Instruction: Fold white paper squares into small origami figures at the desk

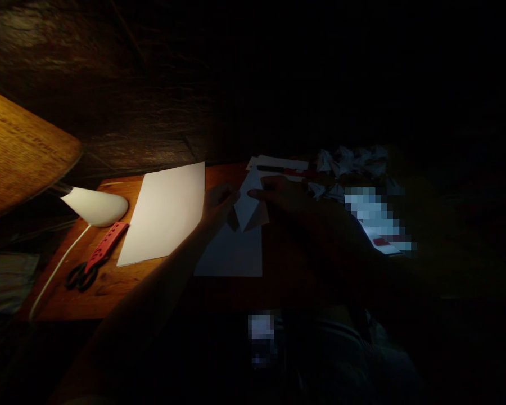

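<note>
Both hands hold a folded piece of white paper (249, 194) above the middle of the wooden table. It has a pointed, kite-like shape, with flaps spreading at its lower end. My left hand (220, 201) pinches its left edge. From the right, my right hand (278, 191) grips it, the thumb lying across the paper's front. Beneath the folded paper lies a flat white sheet (236, 256), partly covered by the left forearm. Deep shadow hides most of the fingers.
A lamp (96, 207) with a cord stands at the left, near scissors (82, 277) in a red sheath (107, 246). Beside them is a stack of white paper (168, 214). Several folded paper pieces (349, 160) lie at the back right, behind a lit, blurred screen (377, 219).
</note>
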Available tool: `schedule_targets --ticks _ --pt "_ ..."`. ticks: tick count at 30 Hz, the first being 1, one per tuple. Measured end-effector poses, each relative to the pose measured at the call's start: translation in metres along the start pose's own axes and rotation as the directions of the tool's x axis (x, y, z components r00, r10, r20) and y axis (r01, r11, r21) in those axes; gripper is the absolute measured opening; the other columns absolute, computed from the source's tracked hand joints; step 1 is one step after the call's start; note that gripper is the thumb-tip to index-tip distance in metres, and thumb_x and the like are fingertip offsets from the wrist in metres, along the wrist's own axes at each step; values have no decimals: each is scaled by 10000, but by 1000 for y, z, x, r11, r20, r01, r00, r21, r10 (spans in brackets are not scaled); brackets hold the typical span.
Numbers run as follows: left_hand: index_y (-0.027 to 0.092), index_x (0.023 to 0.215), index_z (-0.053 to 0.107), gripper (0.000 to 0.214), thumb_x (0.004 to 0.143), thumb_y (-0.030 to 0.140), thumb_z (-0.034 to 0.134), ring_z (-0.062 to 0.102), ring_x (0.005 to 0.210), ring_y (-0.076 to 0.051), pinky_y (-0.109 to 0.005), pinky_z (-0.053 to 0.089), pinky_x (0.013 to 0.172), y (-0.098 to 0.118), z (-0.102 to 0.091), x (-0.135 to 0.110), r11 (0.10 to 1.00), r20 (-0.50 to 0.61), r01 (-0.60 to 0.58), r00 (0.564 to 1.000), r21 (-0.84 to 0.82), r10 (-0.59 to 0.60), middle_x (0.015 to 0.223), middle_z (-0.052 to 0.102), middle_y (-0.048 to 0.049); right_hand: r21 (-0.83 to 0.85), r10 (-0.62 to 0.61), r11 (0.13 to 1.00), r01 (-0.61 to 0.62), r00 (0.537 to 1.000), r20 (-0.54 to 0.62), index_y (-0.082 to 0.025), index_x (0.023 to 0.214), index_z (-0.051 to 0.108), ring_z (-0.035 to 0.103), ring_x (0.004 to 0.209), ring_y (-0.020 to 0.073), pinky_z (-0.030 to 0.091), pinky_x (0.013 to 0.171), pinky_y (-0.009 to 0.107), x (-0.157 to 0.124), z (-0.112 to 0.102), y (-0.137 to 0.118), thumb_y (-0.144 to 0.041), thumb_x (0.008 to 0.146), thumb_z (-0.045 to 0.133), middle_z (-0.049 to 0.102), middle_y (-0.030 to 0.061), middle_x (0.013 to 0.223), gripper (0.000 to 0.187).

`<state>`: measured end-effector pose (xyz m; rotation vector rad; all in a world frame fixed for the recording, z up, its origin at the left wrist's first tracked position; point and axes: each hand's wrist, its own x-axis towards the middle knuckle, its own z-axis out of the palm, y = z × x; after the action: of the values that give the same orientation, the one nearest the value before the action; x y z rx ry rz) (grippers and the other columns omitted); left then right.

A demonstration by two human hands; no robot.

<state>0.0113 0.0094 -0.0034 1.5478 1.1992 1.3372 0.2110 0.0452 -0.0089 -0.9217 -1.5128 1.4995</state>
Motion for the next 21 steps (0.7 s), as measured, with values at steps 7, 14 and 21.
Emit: schedule_targets --ticks 7,14,21 --pt "218 607 487 467 791 497 812 382 503 -95 -244 270 468 -2 1 0 999 -35 -48 998 19 48 550 418 44 93 -15 995 19 999 -45 -207 601 538 463 628 111 343 608 268 -3 4 -5 -609 650 946 524 -49 631 575" --pt "203 655 614 362 804 477 798 516 536 -115 -228 362 489 -8 -7 1 998 -30 -52 998 25 53 571 569 13 169 -11 985 30 993 -114 -220 621 528 487 656 128 386 626 276 1 2 4 -603 651 946 519 -45 650 568" --pt "220 636 553 388 802 478 790 465 440 -91 -223 303 426 -16 -2 1 997 -94 -73 993 5 73 516 514 41 198 -26 979 48 993 -113 -223 627 530 499 647 125 411 629 275 3 3 8 -582 639 953 515 -50 651 555"
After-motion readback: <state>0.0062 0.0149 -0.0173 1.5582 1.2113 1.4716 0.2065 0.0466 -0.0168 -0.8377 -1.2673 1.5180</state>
